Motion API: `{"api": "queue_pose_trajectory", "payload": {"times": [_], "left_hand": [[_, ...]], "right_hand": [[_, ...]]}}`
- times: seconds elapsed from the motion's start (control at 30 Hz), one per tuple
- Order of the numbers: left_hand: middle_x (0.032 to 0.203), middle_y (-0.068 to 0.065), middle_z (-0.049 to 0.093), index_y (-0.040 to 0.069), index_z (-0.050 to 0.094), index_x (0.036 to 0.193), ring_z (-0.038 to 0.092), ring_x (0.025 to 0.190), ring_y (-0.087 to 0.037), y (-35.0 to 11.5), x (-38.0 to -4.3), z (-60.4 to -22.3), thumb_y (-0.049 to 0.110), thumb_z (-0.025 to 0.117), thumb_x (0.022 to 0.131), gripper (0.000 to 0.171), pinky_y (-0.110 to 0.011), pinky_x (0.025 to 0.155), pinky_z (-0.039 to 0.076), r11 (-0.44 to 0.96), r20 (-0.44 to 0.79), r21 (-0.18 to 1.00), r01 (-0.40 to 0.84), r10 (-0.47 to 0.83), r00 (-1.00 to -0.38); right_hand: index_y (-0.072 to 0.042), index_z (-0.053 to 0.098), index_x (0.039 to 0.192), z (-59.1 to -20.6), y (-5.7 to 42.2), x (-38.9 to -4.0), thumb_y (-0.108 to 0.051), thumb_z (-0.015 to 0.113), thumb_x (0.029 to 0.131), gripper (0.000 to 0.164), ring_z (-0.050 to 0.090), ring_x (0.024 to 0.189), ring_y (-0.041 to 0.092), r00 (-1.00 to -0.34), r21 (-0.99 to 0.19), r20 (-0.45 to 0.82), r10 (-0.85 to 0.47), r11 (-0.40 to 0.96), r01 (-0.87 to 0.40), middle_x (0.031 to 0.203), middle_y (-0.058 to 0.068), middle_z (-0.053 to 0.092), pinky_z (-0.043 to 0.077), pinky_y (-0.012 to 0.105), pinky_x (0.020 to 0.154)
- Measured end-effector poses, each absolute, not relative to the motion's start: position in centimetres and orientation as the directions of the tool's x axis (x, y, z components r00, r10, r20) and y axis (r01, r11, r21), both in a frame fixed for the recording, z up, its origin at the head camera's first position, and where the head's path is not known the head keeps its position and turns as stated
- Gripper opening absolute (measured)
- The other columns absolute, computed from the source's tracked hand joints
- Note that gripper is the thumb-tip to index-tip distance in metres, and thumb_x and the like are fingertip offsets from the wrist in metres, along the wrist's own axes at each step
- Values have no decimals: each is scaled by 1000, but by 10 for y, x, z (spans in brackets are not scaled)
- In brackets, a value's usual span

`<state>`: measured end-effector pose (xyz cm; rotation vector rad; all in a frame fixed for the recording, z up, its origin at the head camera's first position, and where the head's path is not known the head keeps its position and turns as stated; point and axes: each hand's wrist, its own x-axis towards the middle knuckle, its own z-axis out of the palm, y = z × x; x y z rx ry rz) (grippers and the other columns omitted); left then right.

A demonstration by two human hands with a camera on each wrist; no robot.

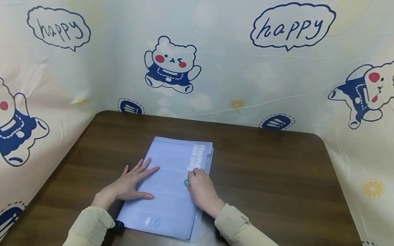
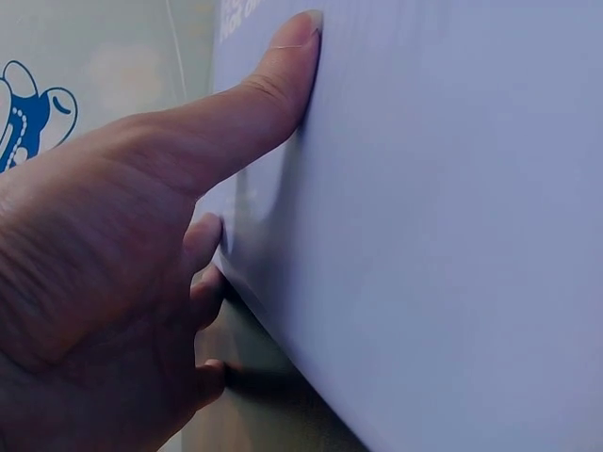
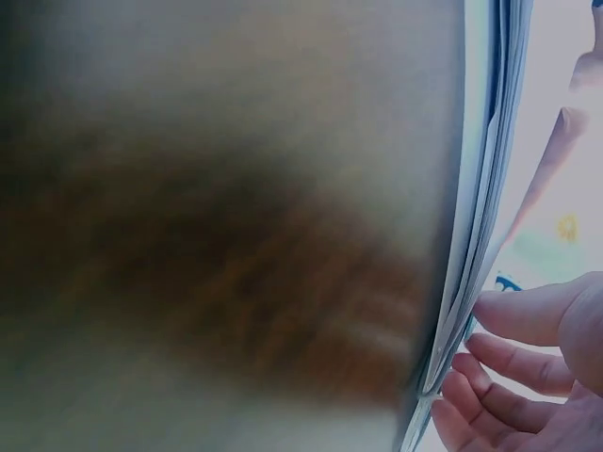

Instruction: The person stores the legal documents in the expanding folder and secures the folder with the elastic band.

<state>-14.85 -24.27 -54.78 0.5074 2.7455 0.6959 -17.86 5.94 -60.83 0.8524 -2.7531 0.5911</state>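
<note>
A light blue file folder (image 1: 165, 215) lies on the brown table, with white lettering near its top right. My left hand (image 1: 132, 183) rests at its left edge with the fingers spread. In the left wrist view, the thumb (image 2: 283, 71) presses on the smooth cover while other fingertips reach around the edge. On the cover's right side, my right hand (image 1: 203, 189) bends its fingers beside a small round blue button (image 1: 186, 183). The right wrist view shows several layers along the folder's side (image 3: 480, 188), with the thumb and curled fingers gripping close to that edge.
The dark wooden table (image 1: 268, 179) has rounded far corners. Behind and beside it hangs a pale printed cloth (image 1: 220, 67) with cartoon bears and "happy" bubbles. A black strap (image 1: 118, 227) shows at the left wrist.
</note>
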Motion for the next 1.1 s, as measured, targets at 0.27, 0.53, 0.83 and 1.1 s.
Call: {"api": "queue_pose_trajectory", "payload": {"times": [0.27, 0.53, 0.83, 1.1], "left_hand": [[183, -24, 14, 21, 42, 171, 7, 168, -58, -244, -150, -547, 53, 90, 88, 101, -89, 125, 0, 839, -177, 473, 268, 389, -904], [184, -24, 12, 21, 40, 171, 5, 168, -58, -244, -153, -548, 54, 89, 88, 102, -88, 125, -1, 829, -186, 492, 265, 397, -899], [183, -25, 13, 21, 41, 171, 7, 168, -58, -242, -151, -540, 53, 90, 88, 102, -89, 124, 2, 844, -207, 473, 253, 386, -899], [183, -28, 10, 20, 40, 171, 7, 167, -60, -235, -145, -525, 51, 85, 94, 95, -88, 125, 7, 871, -273, 451, 193, 341, -900]], "right_hand": [[-1, 75, 106, -592, 71, -172, -18, 87, 94, 24, 60, 88, 23, -833, -410, 278, -478, 726, -553, 99, 10, 67, 54, 41, 74], [-1, 75, 106, -594, 88, -172, -16, 89, 93, 24, 59, 89, 22, -830, -451, 281, -482, 698, -557, 101, 10, 67, 53, 38, 76], [-1, 75, 124, -567, 112, -157, -18, 87, 96, 35, 62, 107, 28, -871, -566, 148, -468, 682, -463, 121, 14, 71, 56, 48, 94], [-3, 74, 136, -548, 132, -147, -24, 88, 95, 47, 61, 117, 31, -893, -585, 41, -448, 714, -385, 128, 16, 69, 54, 54, 103]]}}
